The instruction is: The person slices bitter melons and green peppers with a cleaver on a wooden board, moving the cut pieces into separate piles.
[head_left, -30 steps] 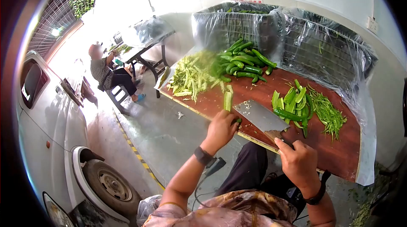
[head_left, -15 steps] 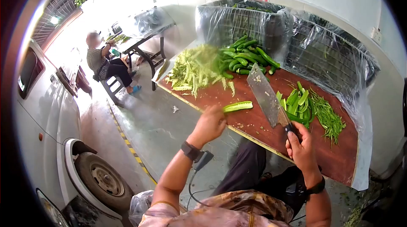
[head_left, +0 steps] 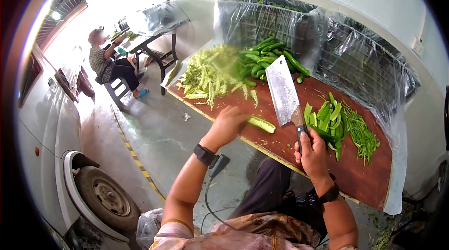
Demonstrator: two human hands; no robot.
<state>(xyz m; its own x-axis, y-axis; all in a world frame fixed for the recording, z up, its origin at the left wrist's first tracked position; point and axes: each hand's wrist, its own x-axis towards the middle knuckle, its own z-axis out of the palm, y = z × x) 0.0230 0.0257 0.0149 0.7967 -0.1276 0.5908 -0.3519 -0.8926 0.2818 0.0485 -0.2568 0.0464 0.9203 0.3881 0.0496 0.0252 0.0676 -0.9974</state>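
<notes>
- L hand (head_left: 227, 128) is at the near edge of the desk (head_left: 355, 175), bent fingers at one end of a split pepper (head_left: 262, 124). Prob there to steady it, tho can't tell if they pinch or just press.
- That pepper's on the desk, pale cut side up, so the inside is easy to get at imo.
- R hand (head_left: 311, 149) has its fingers wrapped round the handle of the cleaver (head_left: 284, 92), blade pointing away over the desk. Looks held clear of the L hand, prob for safety.
- Whole peppers (head_left: 269, 58) are heaped at the back by the plastic-covered crates (head_left: 262, 23), prob to leave working room up front.
- Pale scraps (head_left: 210, 75) sit L of them; green pieces (head_left: 327, 117) and thin shreds (head_left: 360, 133) are on the R, side by side. Seems sorted by type, fwiw.
- Another person (head_left: 105, 58) sits by a far table (head_left: 161, 35), well apart.
</notes>
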